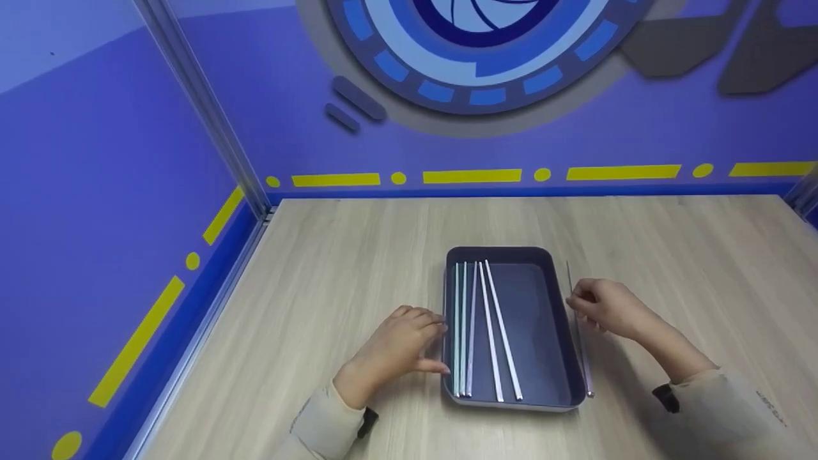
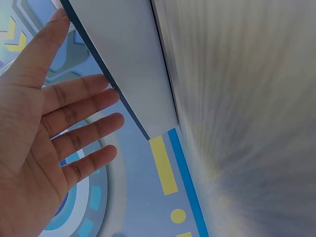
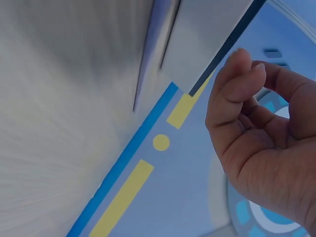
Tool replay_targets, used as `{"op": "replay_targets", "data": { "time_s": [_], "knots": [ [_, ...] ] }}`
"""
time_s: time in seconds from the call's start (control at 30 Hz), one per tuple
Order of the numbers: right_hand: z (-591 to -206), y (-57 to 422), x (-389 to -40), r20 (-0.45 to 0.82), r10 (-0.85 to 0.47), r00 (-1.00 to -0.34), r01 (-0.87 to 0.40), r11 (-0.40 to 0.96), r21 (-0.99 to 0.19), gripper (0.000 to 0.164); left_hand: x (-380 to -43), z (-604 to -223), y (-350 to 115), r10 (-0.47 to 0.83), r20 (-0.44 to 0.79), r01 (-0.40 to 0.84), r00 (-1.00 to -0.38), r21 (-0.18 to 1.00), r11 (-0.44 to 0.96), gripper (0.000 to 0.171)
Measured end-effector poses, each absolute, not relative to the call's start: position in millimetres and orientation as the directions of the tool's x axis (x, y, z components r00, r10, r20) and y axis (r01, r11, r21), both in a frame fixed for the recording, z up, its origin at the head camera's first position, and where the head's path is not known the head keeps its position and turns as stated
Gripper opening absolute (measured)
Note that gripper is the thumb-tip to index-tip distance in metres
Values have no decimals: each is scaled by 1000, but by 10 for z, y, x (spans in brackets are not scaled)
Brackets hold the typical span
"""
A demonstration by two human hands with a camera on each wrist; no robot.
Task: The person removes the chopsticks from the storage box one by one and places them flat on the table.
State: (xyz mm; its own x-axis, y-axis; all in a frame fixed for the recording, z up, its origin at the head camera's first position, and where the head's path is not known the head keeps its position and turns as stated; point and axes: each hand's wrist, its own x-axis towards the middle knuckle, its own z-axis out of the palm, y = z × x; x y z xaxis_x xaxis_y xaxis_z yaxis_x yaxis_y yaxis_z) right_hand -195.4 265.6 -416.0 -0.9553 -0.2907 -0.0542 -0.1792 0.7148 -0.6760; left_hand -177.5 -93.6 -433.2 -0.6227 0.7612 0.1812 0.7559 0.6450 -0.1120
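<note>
Head: left grip (image 1: pixel 401 340) spread, right grip (image 1: pixel 608 308) curled.

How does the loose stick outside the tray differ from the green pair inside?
The loose stick looks purplish-grey; the green pair is pale green. The loose stick is outside the tray, along its right side; the green pair lies inside, along its left. All are long and thin.

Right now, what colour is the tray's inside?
The tray's inside is dark bluish grey, best seen in the head view.
</note>
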Motion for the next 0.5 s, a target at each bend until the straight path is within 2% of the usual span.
{"op": "replay_targets", "data": {
  "time_s": [0.5],
  "knots": [
    [-4187,2406,-1893,36,-347,-937,-269,654,-707,10,-1785,-4342,-938,768,219,762,-602,-127,634,68]
  ]
}}
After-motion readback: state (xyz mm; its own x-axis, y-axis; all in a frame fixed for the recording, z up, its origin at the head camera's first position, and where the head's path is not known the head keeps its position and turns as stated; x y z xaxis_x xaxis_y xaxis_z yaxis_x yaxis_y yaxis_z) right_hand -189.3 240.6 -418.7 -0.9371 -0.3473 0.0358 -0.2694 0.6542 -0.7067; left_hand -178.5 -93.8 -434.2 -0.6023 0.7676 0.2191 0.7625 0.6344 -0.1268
